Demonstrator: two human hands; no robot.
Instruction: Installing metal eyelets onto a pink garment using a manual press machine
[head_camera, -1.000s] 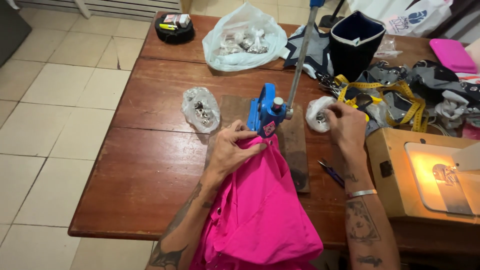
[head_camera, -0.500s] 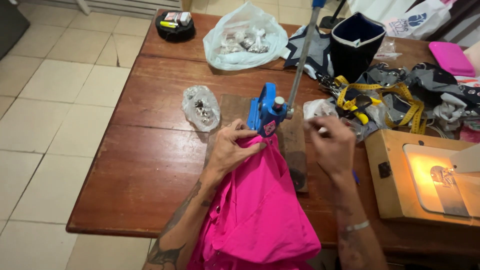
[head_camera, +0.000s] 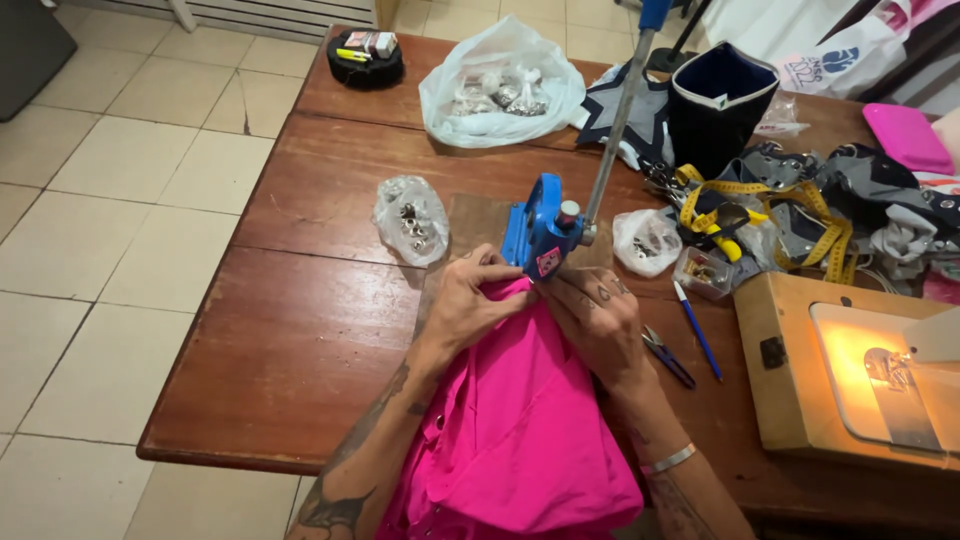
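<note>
Head view: both hands, left hand (head_camera: 465, 305) and right hand (head_camera: 592, 315), pinch pink fabric (head_camera: 515, 420) at the blue press (head_camera: 540, 235) on the tabletop (head_camera: 300, 330).

Counted on the wooden table (head_camera: 300, 330): three clear plastic bags of metal fittings (head_camera: 410, 218) (head_camera: 500, 85) (head_camera: 646, 240), one blue hand press (head_camera: 545, 232), one pink garment (head_camera: 520, 430), one blue pen (head_camera: 698, 330), one yellow tape measure (head_camera: 800, 205).

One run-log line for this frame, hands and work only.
left hand: pinching pink fabric | right hand: on fabric at blue press | surface: wooden table
</note>
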